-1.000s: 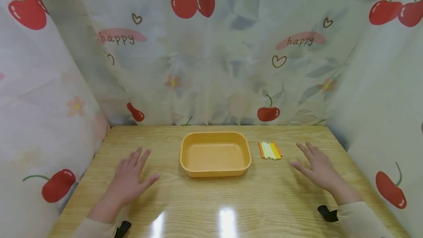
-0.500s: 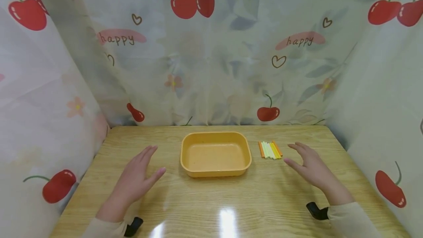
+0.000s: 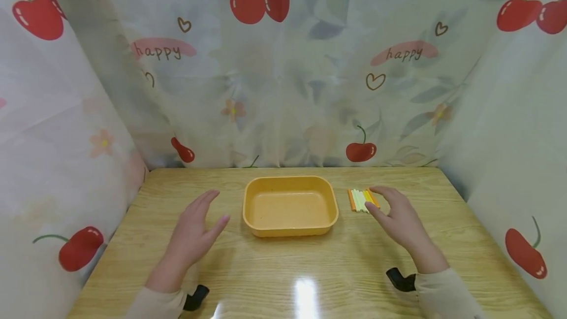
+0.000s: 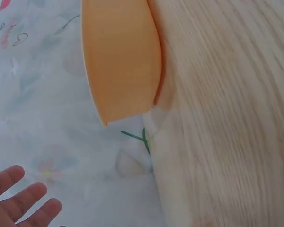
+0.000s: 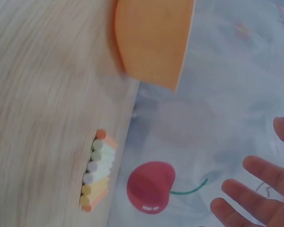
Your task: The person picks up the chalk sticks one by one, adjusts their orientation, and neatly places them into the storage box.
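Note:
A row of chalk sticks [image 3: 358, 201] in orange, pale green, white and yellow lies side by side on the table. My right hand [image 3: 400, 220] hovers at the row's right end, thumb and fingers apart, overlapping the yellow and orange sticks in the head view. In the right wrist view the chalk [image 5: 97, 170] shows end-on, with the fingers [image 5: 248, 201] spread and holding nothing. An orange-yellow rectangular tray [image 3: 290, 232] stands at the middle, its inside bare. Left of it my left hand [image 3: 190, 233] is held over the table, fingers relaxed, nothing in it.
The wooden table [image 3: 274, 274] reaches back to a cherry-patterned curtain [image 3: 283, 87], which also hangs along both sides. A black strap piece [image 3: 196, 298] sticks out at the left wrist and another black piece [image 3: 400, 279] at the right.
My right hand has moved left to the chalk, its thumb and fingers drawing closer together. The left hand has moved right, nearer the tray. Tray and chalk stay put.

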### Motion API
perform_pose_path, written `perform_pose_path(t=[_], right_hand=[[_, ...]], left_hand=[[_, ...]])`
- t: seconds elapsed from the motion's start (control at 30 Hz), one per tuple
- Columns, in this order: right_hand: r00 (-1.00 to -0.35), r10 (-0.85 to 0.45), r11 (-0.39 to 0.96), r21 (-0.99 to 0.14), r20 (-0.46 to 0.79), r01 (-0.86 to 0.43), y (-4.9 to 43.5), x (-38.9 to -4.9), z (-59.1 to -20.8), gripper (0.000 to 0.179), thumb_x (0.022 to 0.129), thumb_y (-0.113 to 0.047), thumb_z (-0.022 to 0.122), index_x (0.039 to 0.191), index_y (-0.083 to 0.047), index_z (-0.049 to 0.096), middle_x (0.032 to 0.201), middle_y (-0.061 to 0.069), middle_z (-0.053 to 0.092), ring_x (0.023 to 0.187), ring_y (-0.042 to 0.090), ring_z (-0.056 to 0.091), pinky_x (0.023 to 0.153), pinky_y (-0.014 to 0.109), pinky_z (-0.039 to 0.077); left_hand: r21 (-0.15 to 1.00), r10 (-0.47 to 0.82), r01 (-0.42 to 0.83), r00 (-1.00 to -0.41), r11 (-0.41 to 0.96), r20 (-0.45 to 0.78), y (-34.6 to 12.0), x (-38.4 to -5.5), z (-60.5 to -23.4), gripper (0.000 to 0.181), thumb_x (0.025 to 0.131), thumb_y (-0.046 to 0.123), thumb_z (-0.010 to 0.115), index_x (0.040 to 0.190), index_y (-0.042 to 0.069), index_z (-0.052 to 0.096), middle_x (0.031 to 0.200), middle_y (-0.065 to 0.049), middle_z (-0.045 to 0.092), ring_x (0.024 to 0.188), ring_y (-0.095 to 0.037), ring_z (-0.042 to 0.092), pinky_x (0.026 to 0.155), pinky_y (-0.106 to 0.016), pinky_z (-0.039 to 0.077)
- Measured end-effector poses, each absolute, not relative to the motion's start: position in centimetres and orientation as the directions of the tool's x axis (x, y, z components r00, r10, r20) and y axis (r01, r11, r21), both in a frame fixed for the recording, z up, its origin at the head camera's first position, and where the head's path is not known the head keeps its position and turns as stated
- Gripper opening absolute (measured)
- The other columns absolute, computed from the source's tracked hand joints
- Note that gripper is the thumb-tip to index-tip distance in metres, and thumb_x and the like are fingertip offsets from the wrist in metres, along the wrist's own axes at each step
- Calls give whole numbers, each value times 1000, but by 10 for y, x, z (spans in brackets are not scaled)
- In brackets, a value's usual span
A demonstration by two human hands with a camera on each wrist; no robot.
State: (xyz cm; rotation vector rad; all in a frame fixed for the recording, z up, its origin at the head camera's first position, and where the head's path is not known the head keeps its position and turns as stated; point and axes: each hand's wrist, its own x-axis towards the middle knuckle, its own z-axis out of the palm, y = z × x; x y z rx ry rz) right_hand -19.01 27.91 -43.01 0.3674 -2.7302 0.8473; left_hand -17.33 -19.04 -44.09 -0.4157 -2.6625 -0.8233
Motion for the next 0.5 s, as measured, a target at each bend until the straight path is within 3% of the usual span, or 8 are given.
perform_pose_path(t=[0.17, 0.5], right_hand=[[-922, -158, 783, -524, 353, -334, 266, -194, -430, 46, 100, -31, 63, 134, -1, 58, 136, 22, 56, 128, 43, 47, 104, 63, 37], [-900, -177, 775, -507, 399, -377, 241, -206, -430, 42, 96, -25, 69, 131, -2, 61, 133, 19, 59, 127, 40, 48, 106, 60, 37]], left_hand=[[536, 158, 362, -908, 762, 389, -180, -178, -439, 61, 100, 37, 62, 150, 7, 43, 150, -18, 46, 138, -39, 41, 112, -59, 31], [613, 114, 338, -920, 715, 374, -162, -188, -439, 62, 102, 46, 54, 150, 8, 43, 153, -15, 44, 140, -37, 38, 114, -58, 31]])
